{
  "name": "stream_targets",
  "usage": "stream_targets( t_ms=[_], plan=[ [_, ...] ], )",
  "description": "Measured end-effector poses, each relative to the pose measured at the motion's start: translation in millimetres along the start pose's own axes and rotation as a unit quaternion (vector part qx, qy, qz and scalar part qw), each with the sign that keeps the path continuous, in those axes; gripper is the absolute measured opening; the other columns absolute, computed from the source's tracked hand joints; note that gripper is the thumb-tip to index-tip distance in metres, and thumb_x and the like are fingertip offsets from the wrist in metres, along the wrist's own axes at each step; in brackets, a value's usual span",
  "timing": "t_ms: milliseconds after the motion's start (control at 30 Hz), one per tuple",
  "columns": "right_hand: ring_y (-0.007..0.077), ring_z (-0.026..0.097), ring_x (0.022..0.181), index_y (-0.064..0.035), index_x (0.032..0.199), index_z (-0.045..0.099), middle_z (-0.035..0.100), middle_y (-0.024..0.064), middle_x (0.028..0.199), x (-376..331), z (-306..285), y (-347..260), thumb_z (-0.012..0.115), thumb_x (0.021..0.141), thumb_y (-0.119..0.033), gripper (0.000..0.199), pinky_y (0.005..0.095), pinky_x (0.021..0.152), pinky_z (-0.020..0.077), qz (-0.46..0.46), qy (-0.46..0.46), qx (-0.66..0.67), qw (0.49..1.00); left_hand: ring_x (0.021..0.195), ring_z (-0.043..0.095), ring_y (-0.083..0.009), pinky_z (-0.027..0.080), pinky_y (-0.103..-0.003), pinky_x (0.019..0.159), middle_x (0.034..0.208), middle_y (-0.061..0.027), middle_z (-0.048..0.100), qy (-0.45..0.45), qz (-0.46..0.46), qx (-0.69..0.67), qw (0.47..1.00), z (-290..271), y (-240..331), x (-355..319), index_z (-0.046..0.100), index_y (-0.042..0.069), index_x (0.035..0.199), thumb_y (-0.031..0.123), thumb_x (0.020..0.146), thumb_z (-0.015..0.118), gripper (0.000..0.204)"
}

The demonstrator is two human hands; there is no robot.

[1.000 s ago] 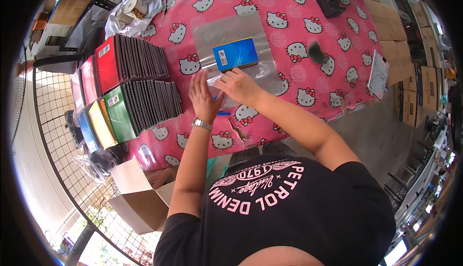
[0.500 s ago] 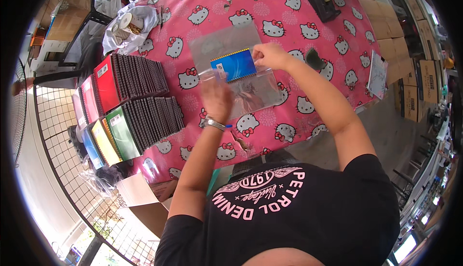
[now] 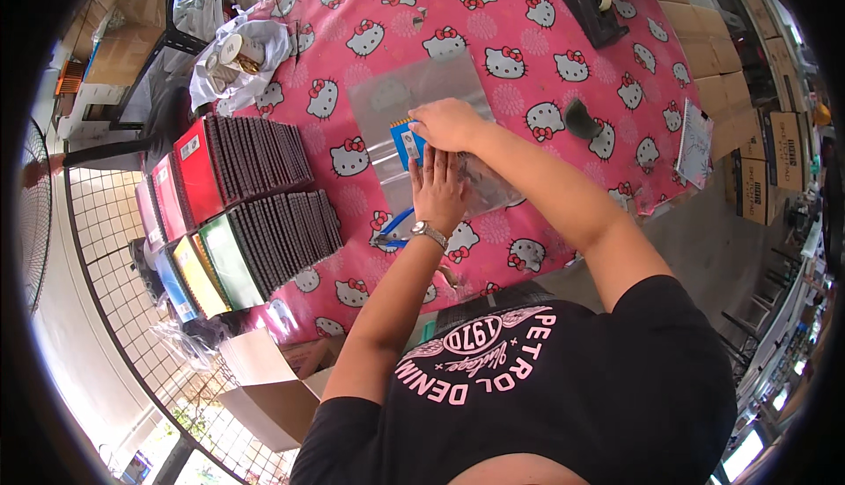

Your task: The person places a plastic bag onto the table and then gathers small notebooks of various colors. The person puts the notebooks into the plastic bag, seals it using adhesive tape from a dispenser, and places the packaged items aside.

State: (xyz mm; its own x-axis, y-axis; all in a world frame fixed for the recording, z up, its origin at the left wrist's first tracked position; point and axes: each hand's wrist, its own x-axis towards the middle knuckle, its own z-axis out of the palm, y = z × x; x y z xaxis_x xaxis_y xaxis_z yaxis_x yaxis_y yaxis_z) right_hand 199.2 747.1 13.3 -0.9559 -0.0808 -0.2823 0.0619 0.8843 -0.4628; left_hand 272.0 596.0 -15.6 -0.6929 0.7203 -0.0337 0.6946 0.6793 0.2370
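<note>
Lying on clear plastic (image 3: 385, 98), blue notebook (image 3: 402, 143) is partly covered: left hand (image 3: 439, 187) flat over it, fingers straight; right hand (image 3: 447, 124) at its upper edge, fingers bent (grip: cannot tell).

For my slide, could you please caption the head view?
Left hand and right hand over a blue spiral-bound notebook amid clear plastic.

Pink tablecloth (image 3: 537, 38) lies free between plastic sheet (image 3: 380, 102) and tape dispenser (image 3: 588, 14), while stacked notebooks (image 3: 264, 159) block the left.
</note>
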Motion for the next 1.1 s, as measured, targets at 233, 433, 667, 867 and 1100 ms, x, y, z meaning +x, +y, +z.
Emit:
stream_targets(
  t_ms=[233,433,667,867,1100],
  plan=[
    [0.0242,0.053,0.112,-0.0127,0.099,0.071,0.062,0.0048,0.109,64,1,65,0.057,0.089,-0.029,0.023,0.0434,0.097,0.0402,0.003,0.255,-0.137,0.957,0.145,0.019,-0.03,0.011,-0.054,0.116,0.156,-0.0118,0.026,0.0,0.014,0.0,1.0,-7,6,2,0.031,0.008,0.148,0.037,0.084,0.058,0.075],
    [0.021,0.053,0.11,-0.0106,0.087,0.071,0.061,0.0029,0.102,77,-5,58,0.058,0.086,-0.021,0.017,0.0417,0.095,0.0399,-0.072,0.197,-0.21,0.955,0.144,0.023,-0.0302,0.012,-0.054,0.116,0.154,-0.0117,0.029,0.01,0.006,0.004,1.0,-8,1,1,0.033,0.008,0.147,0.036,0.084,0.058,0.074],
    [0.0191,0.053,0.108,-0.0116,0.085,0.071,0.061,0.0015,0.1,76,-1,59,0.06,0.078,-0.018,0.015,0.0394,0.094,0.0401,-0.098,0.219,-0.199,0.95,0.142,0.028,-0.0296,0.014,-0.054,0.116,0.152,-0.012,0.033,0.028,0.01,-0.002,1.0,-7,1,2,0.038,0.008,0.144,0.034,0.083,0.058,0.07],
    [0.0191,0.055,0.106,-0.0116,0.084,0.067,0.061,0.0018,0.098,76,-6,60,0.06,0.078,-0.016,0.01,0.0389,0.094,0.0406,-0.184,0.254,-0.219,0.924,0.144,0.023,-0.0289,0.012,-0.055,0.116,0.155,-0.0106,0.029,0.008,0.008,-0.024,1.0,-7,0,3,0.034,0.01,0.147,0.032,0.085,0.055,0.07],
    [0.0223,0.057,0.107,-0.0108,0.096,0.063,0.064,0.0059,0.103,84,-16,59,0.06,0.081,-0.014,0.015,0.0423,0.098,0.0364,-0.105,0.112,-0.13,0.98,0.141,0.029,-0.0288,0.016,-0.054,0.115,0.152,-0.0109,0.034,0.018,0.019,-0.008,1.0,-11,0,3,0.037,0.01,0.145,0.035,0.084,0.058,0.069]
  ],
)
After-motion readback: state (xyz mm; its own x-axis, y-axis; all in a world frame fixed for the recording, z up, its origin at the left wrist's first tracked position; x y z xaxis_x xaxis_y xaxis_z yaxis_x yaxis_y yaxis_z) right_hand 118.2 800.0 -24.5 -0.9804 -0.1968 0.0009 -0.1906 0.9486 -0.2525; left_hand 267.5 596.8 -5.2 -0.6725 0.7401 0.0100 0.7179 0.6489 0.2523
